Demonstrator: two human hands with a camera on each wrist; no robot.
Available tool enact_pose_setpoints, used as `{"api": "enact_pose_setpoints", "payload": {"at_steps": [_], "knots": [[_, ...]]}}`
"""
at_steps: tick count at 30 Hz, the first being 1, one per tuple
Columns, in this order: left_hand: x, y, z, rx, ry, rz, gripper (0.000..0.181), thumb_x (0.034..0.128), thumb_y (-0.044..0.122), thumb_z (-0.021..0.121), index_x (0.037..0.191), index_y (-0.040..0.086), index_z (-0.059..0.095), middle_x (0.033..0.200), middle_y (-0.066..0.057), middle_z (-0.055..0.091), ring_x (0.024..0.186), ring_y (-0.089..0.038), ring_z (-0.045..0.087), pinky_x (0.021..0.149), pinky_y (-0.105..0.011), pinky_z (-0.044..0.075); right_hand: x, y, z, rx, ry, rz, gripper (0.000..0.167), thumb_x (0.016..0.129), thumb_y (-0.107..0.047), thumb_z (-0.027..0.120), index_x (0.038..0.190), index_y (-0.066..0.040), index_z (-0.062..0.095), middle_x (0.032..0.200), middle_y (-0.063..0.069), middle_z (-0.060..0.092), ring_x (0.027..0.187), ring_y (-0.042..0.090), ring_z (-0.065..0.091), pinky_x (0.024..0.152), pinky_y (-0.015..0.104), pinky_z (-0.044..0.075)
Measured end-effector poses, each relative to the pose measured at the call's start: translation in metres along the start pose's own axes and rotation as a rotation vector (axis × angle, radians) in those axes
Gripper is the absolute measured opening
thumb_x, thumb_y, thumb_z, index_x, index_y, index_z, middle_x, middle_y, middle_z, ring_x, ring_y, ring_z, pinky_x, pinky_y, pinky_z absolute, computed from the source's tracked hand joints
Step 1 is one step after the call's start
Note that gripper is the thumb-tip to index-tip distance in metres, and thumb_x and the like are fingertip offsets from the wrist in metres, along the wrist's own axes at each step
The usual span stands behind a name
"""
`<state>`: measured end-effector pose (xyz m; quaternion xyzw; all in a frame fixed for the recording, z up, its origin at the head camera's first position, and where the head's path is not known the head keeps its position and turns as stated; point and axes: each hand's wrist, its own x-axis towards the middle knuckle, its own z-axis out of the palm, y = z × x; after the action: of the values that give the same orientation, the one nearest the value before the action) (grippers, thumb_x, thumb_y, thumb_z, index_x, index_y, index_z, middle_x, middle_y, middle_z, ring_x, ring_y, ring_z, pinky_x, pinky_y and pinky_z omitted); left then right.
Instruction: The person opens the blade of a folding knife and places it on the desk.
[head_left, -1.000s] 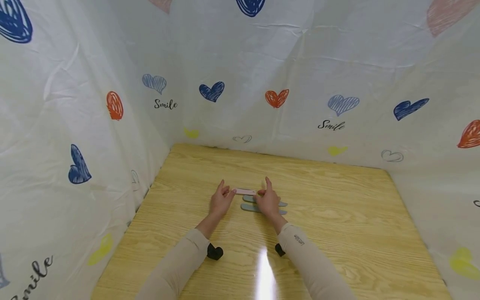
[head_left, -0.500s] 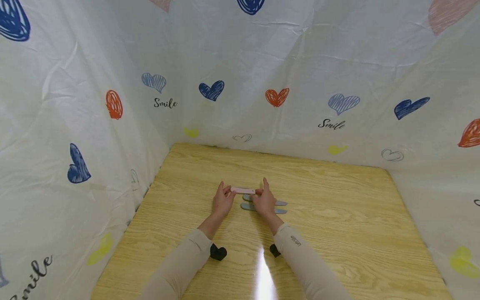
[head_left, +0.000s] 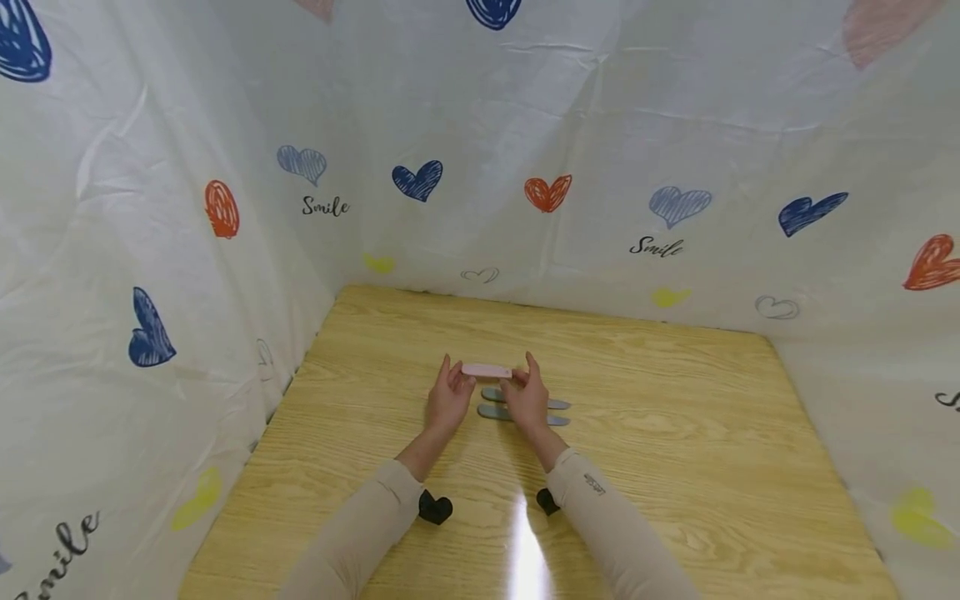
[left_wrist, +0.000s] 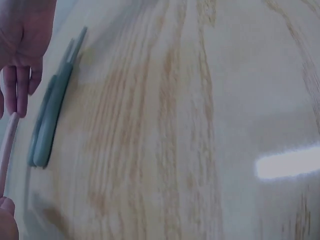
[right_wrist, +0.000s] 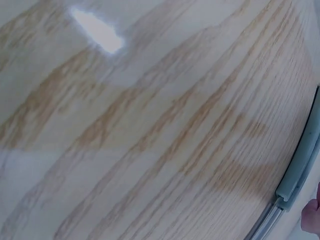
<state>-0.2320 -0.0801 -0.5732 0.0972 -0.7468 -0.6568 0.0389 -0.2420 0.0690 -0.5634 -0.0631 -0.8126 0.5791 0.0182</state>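
Note:
A slim pink folding knife (head_left: 486, 371) is held up level over the table, with no blade visible. My left hand (head_left: 447, 404) pinches its left end between thumb and fingers. Its right end is pinched by my right hand (head_left: 528, 402). In the left wrist view the pink knife (left_wrist: 7, 150) spans the gap between the two hands, partly cut off by the frame edge. Below it, two grey-green knives with blades out, the farther knife (head_left: 492, 394) and the nearer knife (head_left: 491, 412), lie side by side, pointing right and partly covered by my right hand.
The wood-grain table (head_left: 675, 433) reaches back to a white curtain (head_left: 480, 108) printed with hearts, which also hangs at both sides. Black heart-shaped marks, such as the left one (head_left: 435, 507), show beside the forearms. Light glares off the table's front.
Both hands have lifted the pink knife a little, up and away from the two grey-green knives, and its broad pink face has turned more into view. The grey-green knives stay put.

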Motion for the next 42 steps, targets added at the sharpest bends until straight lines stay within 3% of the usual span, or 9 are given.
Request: {"api": "enact_pose_setpoints", "payload": {"at_steps": [3, 7, 12, 19, 23, 29, 37, 42], "knots": [[0.000, 0.005, 0.002, -0.027, 0.019, 0.054, 0.070, 0.0939, 0.013, 0.063, 0.152, 0.002, 0.025, 0.145, -0.018, 0.048, 0.133, -0.034, 0.048, 0.109, -0.040, 0.042, 0.000, -0.001, -0.002, 0.067, 0.034, -0.014, 0.072, 0.090, -0.012, 0.067, 0.152, -0.011, 0.029, 0.123, 0.017, 0.064, 0.115, 0.030, 0.062, 0.089, 0.040, 0.057], [-0.001, 0.012, 0.004, -0.067, 0.092, 0.112, 0.067, 0.0899, 0.009, 0.068, 0.149, 0.003, 0.035, 0.135, -0.018, 0.059, 0.118, -0.033, 0.061, 0.097, -0.033, 0.052, -0.001, 0.000, -0.005, 0.145, 0.101, -0.028, 0.069, 0.088, -0.010, 0.069, 0.149, -0.011, 0.035, 0.116, 0.015, 0.067, 0.106, 0.027, 0.065, 0.086, 0.032, 0.057], [-0.003, 0.019, 0.007, -0.150, 0.160, 0.128, 0.064, 0.0857, 0.010, 0.073, 0.144, 0.008, 0.046, 0.122, -0.016, 0.068, 0.100, -0.027, 0.070, 0.078, -0.019, 0.057, -0.007, -0.005, -0.011, 0.260, 0.167, -0.023, 0.063, 0.086, -0.009, 0.073, 0.142, -0.008, 0.044, 0.107, 0.017, 0.066, 0.091, 0.017, 0.063, 0.074, 0.015, 0.053], [-0.008, 0.027, 0.008, -0.184, 0.178, 0.110, 0.059, 0.0847, 0.008, 0.074, 0.140, 0.015, 0.052, 0.111, -0.016, 0.070, 0.083, -0.010, 0.068, 0.066, -0.012, 0.053, -0.011, -0.009, -0.020, 0.456, 0.157, 0.020, 0.060, 0.082, 0.004, 0.072, 0.137, -0.004, 0.048, 0.093, 0.007, 0.062, 0.078, 0.005, 0.059, 0.067, 0.011, 0.053], [-0.010, 0.027, 0.008, -0.179, 0.145, 0.090, 0.060, 0.0849, 0.007, 0.073, 0.140, 0.014, 0.051, 0.109, -0.015, 0.068, 0.080, -0.003, 0.063, 0.065, -0.012, 0.052, -0.012, -0.007, -0.025, 0.492, 0.132, 0.021, 0.061, 0.082, 0.009, 0.069, 0.137, -0.004, 0.048, 0.090, 0.001, 0.059, 0.078, 0.004, 0.058, 0.069, 0.012, 0.053], [-0.013, 0.025, 0.009, -0.208, 0.065, 0.095, 0.059, 0.0835, 0.000, 0.072, 0.139, 0.009, 0.052, 0.108, -0.020, 0.063, 0.083, -0.009, 0.061, 0.066, -0.012, 0.052, -0.014, -0.002, -0.034, 0.553, 0.042, 0.010, 0.061, 0.081, 0.016, 0.065, 0.137, -0.002, 0.046, 0.088, -0.003, 0.054, 0.075, 0.003, 0.057, 0.068, 0.014, 0.055], [-0.021, 0.031, 0.007, -0.219, -0.168, 0.112, 0.060, 0.0851, -0.004, 0.069, 0.141, 0.006, 0.048, 0.111, -0.026, 0.059, 0.085, -0.008, 0.062, 0.070, -0.016, 0.054, -0.014, 0.000, -0.045, 0.530, -0.128, -0.032, 0.066, 0.081, 0.012, 0.068, 0.140, -0.007, 0.044, 0.085, -0.004, 0.062, 0.072, 0.003, 0.062, 0.068, 0.016, 0.054], [-0.026, 0.035, 0.006, -0.250, -0.190, 0.132, 0.056, 0.0860, -0.005, 0.067, 0.139, 0.001, 0.048, 0.113, -0.030, 0.060, 0.088, -0.012, 0.065, 0.074, -0.015, 0.055, -0.015, 0.001, -0.049, 0.523, -0.218, -0.042, 0.064, 0.083, 0.011, 0.067, 0.140, -0.004, 0.042, 0.082, -0.007, 0.068, 0.073, 0.004, 0.066, 0.069, 0.017, 0.054]]}}
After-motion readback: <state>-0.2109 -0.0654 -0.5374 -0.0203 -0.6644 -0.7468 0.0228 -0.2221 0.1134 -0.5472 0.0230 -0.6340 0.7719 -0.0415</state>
